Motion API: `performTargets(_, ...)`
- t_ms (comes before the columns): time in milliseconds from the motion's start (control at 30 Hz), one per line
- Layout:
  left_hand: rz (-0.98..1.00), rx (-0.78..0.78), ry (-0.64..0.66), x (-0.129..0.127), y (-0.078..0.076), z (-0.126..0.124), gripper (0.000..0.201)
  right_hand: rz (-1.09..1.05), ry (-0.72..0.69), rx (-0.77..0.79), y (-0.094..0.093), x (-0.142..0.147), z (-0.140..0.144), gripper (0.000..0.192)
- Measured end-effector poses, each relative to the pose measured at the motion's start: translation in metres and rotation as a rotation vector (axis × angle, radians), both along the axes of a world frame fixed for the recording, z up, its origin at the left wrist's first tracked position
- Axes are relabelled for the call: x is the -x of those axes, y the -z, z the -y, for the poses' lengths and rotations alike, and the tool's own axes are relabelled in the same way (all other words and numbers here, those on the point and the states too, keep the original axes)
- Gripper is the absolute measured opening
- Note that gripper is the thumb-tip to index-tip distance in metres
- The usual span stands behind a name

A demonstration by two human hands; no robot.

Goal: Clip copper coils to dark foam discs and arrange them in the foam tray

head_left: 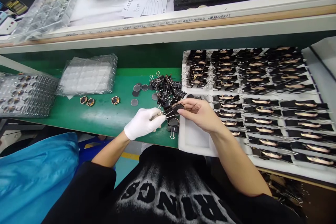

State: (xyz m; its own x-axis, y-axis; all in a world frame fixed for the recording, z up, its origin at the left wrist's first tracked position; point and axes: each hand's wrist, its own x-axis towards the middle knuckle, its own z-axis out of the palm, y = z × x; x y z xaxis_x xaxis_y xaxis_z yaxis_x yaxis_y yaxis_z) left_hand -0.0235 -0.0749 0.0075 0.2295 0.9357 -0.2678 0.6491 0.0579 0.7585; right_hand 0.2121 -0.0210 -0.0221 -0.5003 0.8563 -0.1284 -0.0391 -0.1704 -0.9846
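Observation:
My left hand (144, 122), in a white glove, is closed on the wire handles of a black binder clip (170, 112). My bare right hand (198, 112) pinches a dark round disc (179, 109) at the clip's right side; whether the jaws grip the disc is hard to make out. Just below them, another binder clip (173, 129) lies on the green bench with its wire handle toward me. A heap of black binder clips (166, 85) sits right behind my hands. Several loose grey discs (134, 102) lie left of the heap.
On the right, a white foam tray (194, 136) holds rows of clipped parts. Three small round copper-coloured parts (115, 100) lie to the left, near clear plastic trays (88, 75) and a tray stack (26, 94). A shelf edge (162, 29) crosses above the bench.

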Motion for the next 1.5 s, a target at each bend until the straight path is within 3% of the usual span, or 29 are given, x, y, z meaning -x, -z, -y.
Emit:
performTargets(300, 0.025, 0.059, -0.021, -0.001, 0.003, 0.005, 0.025, -0.005, -0.013, -0.007, 0.007, 0.004, 0.003, 0.029)
performTargets(400, 0.143, 0.015, 0.012, 0.01, 0.007, 0.001, 0.027, -0.04, 0.009, 0.023, 0.005, 0.003, 0.003, 0.029)
performTargets(467, 0.19, -0.053, -0.047, 0.021, 0.012, -0.001, 0.037, -0.12, 0.066, 0.076, 0.004, 0.001, 0.001, 0.03)
performTargets(533, 0.045, -0.147, -0.143, 0.03, 0.017, -0.002, 0.04, -0.231, 0.138, 0.162, 0.004, 0.0, -0.002, 0.031)
performTargets(600, -0.203, -0.203, -0.156, 0.033, 0.025, 0.0, 0.036, -0.337, 0.206, 0.266, 0.004, -0.001, -0.003, 0.032)
performTargets(700, -0.428, -0.261, -0.029, 0.025, 0.041, 0.007, 0.037, -0.425, 0.253, 0.4, 0.004, 0.0, -0.004, 0.035)
performTargets(800, -0.551, -0.44, 0.114, 0.01, 0.059, 0.01, 0.049, -0.399, 0.212, 0.457, 0.003, 0.004, -0.001, 0.037)
performTargets(867, -0.598, -0.539, 0.187, 0.003, 0.07, 0.01, 0.039, -0.364, 0.178, 0.465, 0.001, 0.007, 0.002, 0.039)
performTargets(967, -0.595, -0.537, 0.234, 0.003, 0.076, 0.008, 0.02, -0.341, 0.145, 0.463, -0.001, 0.009, 0.005, 0.038)
performTargets(1200, -0.466, -0.369, 0.154, 0.028, 0.055, 0.01, 0.016, -0.288, 0.063, 0.418, 0.001, 0.01, 0.007, 0.037)
performTargets(1367, -0.422, -0.13, 0.156, 0.033, 0.032, 0.006, 0.017, -0.025, -0.186, 0.264, 0.006, 0.012, 0.009, 0.038)
performTargets(1500, -0.188, 0.033, 0.03, 0.032, 0.018, -0.002, 0.02, 0.037, -0.313, 0.238, 0.009, 0.013, 0.013, 0.036)
